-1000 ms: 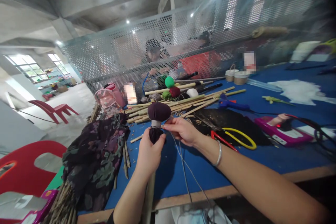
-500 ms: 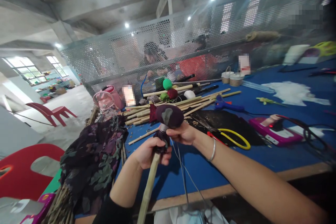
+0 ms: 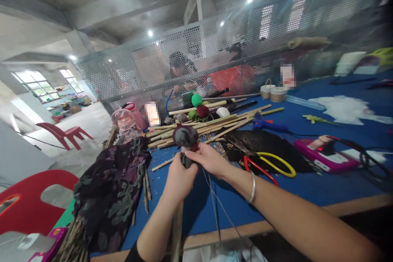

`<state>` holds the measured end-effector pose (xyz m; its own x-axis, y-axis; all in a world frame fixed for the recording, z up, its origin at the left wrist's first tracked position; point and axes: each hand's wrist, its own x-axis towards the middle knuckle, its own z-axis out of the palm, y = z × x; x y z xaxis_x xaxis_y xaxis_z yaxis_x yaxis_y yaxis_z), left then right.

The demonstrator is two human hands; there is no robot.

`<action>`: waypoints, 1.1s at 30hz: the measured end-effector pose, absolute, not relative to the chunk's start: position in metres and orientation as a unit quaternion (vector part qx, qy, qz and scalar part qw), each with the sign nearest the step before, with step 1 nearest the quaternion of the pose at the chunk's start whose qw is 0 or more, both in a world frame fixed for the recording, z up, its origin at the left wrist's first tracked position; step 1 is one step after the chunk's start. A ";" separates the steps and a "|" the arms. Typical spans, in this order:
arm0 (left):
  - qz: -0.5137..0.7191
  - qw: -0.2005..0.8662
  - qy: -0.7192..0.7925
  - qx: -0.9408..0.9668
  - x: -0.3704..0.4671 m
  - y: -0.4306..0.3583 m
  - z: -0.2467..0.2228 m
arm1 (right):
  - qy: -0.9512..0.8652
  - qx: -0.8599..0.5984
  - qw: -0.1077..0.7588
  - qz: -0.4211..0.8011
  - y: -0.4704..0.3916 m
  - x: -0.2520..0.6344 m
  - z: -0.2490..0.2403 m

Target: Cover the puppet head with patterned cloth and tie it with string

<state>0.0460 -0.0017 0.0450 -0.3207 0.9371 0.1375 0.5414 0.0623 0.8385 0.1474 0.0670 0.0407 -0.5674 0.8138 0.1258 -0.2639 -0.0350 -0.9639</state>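
Observation:
A stick (image 3: 177,231) with a round head wrapped in dark patterned cloth (image 3: 186,136) stands over the middle of the table, leaning away from me. My left hand (image 3: 179,178) is closed round the stick just below the head, over gathered dark cloth. At that same neck, my right hand (image 3: 210,159) pinches with thumb and fingers beside my left thumb; the cloth between them is mostly hidden. Thin grey strings (image 3: 217,208) hang from near my right hand, past the table edge. More dark floral cloth (image 3: 113,188) lies to the left.
Scissors (image 3: 278,164) with yellow and red handles rest on black cloth at right. Beyond are a blue glue gun (image 3: 270,125), a purple power strip (image 3: 325,157) and several wooden sticks (image 3: 233,119). A perforated metal screen (image 3: 138,63) separates two people behind it. A red chair (image 3: 27,184) stands left.
My left hand has rolled over so its back faces me, and the wrapped head has turned and shifted slightly left. My right hand has moved left and down, to the neck.

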 end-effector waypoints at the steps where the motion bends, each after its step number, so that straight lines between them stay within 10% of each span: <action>1: 0.443 0.269 0.684 0.513 0.040 0.001 0.045 | -0.598 -0.248 0.392 0.654 0.068 0.150 0.043; 7: 0.497 0.546 0.546 0.396 0.023 -0.005 0.055 | -0.623 -0.232 0.369 0.650 0.064 0.160 0.059; 16: 0.517 0.681 0.402 0.329 0.020 -0.020 0.052 | -0.558 -0.194 0.349 0.727 0.064 0.154 0.050; 33: 0.517 0.651 0.435 0.346 0.021 -0.021 0.046 | -0.571 -0.180 0.334 0.727 0.064 0.154 0.049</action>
